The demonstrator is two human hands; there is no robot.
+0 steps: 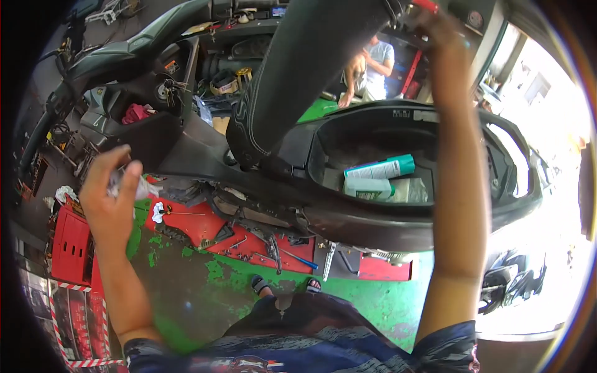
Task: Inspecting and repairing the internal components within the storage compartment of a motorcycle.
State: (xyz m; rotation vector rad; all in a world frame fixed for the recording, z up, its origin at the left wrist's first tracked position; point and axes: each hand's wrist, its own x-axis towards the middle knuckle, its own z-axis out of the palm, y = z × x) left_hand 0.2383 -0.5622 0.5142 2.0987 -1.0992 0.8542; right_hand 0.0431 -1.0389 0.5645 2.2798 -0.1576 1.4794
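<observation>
My left hand (pixel 106 196) holds a crumpled white cloth or paper (pixel 140 186) beside the dark scooter body (pixel 180 149). My right hand (pixel 448 56) is raised at the top right, smeared by motion, near the upper end of the lifted black seat (pixel 283 81) and a small red part (pixel 424 7); whether it grips either is unclear. Below the seat, the open storage compartment (pixel 329 124) contains a teal spray can (pixel 379 166) and a pale bottle with a green cap (pixel 367 188), lying on their sides.
Across the scooter, a person in a pale shirt (pixel 376 62) is near shelves. Several tools lie on a red work platform (pixel 398 268) below the scooter. A red cabinet (pixel 68 242) stands at left, handlebars (pixel 130 43) rise upper left, and my feet (pixel 261 283) are on green floor.
</observation>
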